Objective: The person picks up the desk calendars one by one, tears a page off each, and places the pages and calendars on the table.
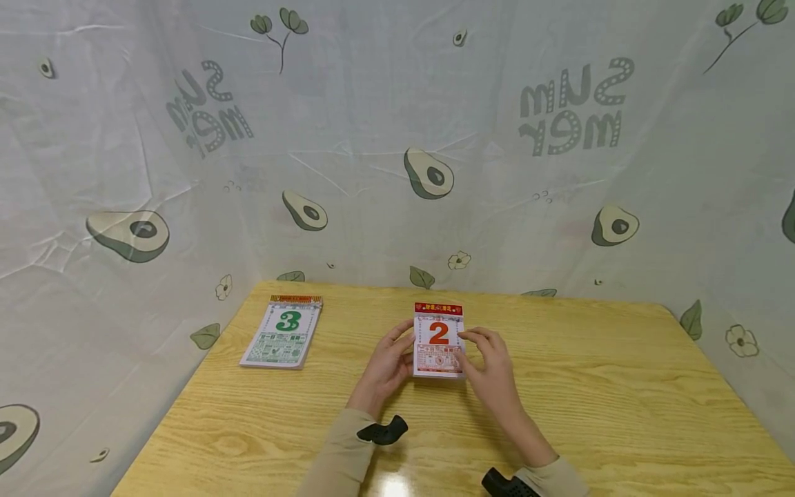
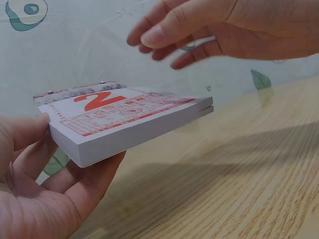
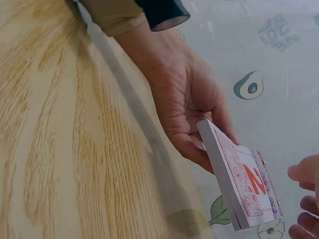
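Observation:
My left hand [image 1: 386, 362] grips a small tear-off calendar [image 1: 437, 359] by its left side, thumb on the edge and fingers underneath. A large red 2 is printed on its top page, below a red header strip. In the left wrist view the thick calendar block [image 2: 119, 139] is held tilted above the wooden table, with a split in its page edges at the far right corner. My right hand [image 1: 498, 376] hovers at the calendar's right side. The left wrist view shows this right hand [image 2: 199, 32] apart from the pages, fingers loosely bent and holding nothing.
A second tear-off calendar [image 1: 283, 335] with a green 3 lies on the table's left part. The wooden table [image 1: 596, 386] reaches back to a pale curtain [image 1: 366, 103] printed with avocados, which hangs around its back and sides.

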